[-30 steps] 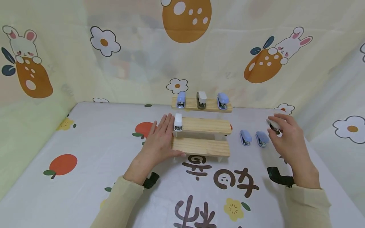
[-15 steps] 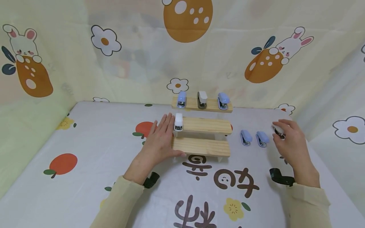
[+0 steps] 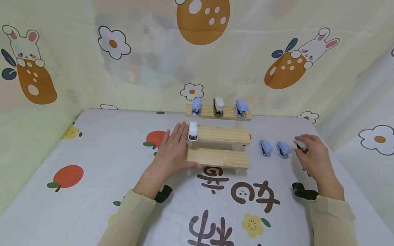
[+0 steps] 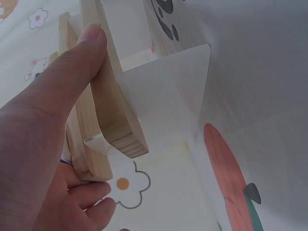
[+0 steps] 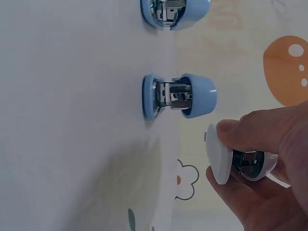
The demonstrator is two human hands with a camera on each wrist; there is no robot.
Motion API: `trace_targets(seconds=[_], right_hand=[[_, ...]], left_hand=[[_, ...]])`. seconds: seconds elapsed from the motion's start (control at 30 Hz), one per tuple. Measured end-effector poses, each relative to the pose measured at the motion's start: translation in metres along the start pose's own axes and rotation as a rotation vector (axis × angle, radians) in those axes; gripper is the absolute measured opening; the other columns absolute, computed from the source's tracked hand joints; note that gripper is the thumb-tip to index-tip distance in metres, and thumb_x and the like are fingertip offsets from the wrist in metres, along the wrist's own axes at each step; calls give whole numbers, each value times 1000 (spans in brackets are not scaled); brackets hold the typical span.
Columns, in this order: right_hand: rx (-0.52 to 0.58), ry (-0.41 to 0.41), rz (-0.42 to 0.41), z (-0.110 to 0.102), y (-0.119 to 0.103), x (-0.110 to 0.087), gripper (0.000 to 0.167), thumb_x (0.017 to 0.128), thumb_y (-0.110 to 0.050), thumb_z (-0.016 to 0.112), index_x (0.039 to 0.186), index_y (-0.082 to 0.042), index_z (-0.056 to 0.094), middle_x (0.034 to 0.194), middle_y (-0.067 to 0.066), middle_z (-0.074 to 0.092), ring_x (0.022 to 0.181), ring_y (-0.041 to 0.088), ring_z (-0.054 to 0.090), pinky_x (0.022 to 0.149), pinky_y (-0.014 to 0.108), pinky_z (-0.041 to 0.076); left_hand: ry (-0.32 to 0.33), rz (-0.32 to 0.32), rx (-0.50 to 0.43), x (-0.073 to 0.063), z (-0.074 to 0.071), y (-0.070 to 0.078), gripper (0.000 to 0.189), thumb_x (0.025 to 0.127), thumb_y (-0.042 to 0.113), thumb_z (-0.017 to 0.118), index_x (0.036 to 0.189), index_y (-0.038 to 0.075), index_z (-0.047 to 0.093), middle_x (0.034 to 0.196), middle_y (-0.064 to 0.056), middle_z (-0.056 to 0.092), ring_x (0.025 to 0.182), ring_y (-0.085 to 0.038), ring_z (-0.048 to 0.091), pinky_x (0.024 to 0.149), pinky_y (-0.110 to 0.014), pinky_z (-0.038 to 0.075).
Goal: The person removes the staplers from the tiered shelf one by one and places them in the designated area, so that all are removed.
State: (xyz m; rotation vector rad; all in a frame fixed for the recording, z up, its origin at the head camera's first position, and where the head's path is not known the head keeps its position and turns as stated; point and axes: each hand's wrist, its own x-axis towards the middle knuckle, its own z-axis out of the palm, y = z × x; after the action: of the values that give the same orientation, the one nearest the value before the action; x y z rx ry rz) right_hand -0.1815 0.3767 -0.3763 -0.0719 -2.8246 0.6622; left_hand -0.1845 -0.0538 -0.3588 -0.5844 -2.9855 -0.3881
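Shift: right hand (image 3: 314,157) and the white stapler (image 3: 302,145) it carries sit slightly farther right and nearer the person than one second ago; left hand (image 3: 172,152) and wooden boards hold their places.
Right hand: thumb and fingers pinching that white stapler, clear of the counter (image 3: 101,212) in the right-wrist view, just right of the two blue staplers.
Left hand: fingers straight along the boards' left end, thumb out on the front edge of the lower board (image 3: 217,158); grasps no stapler.
Blue pair: left one (image 3: 266,148) and right one (image 3: 283,149), standing on the counter right of the boards.
Middle board (image 3: 224,135): one white-topped stapler (image 3: 193,131), left end.
Back board (image 3: 206,111): blue, pale grey, blue staplers, spaced apart.
Board support: translucent panel (image 4: 168,86).
Counter cloth: whitish, printed with red fruit (image 3: 68,176), yellow flowers (image 3: 252,225), brown characters (image 3: 212,176).
Walls: cream cloth (image 3: 154,71), faintly creased; rabbit prints (image 3: 312,49) on orange shapes, white flowers (image 3: 121,48).
Sleeves: pale beige (image 3: 332,222).
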Motion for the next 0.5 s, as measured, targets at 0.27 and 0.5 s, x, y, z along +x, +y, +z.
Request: trace_targets(seconds=[0.27, 0.5], right_hand=[[-31, -58, 18, 3, 13, 3, 45, 92, 0, 61, 134, 10, 52, 142, 38, 35, 124, 57, 37, 97, 72, 38], [-52, -115, 15, 5, 22, 6, 45, 92, 0, 57, 134, 13, 50, 140, 40, 34, 124, 58, 36, 98, 73, 35]], left_hand=[[-9, -8, -1, 0, -1, 0, 136, 64, 70, 80, 159, 5, 8, 168, -10, 9, 156, -25, 7, 127, -49, 10], [-7, -5, -10, 0, -1, 0, 137, 64, 69, 81, 159, 5, 8, 168, -10, 9, 156, -26, 7, 127, -49, 10]])
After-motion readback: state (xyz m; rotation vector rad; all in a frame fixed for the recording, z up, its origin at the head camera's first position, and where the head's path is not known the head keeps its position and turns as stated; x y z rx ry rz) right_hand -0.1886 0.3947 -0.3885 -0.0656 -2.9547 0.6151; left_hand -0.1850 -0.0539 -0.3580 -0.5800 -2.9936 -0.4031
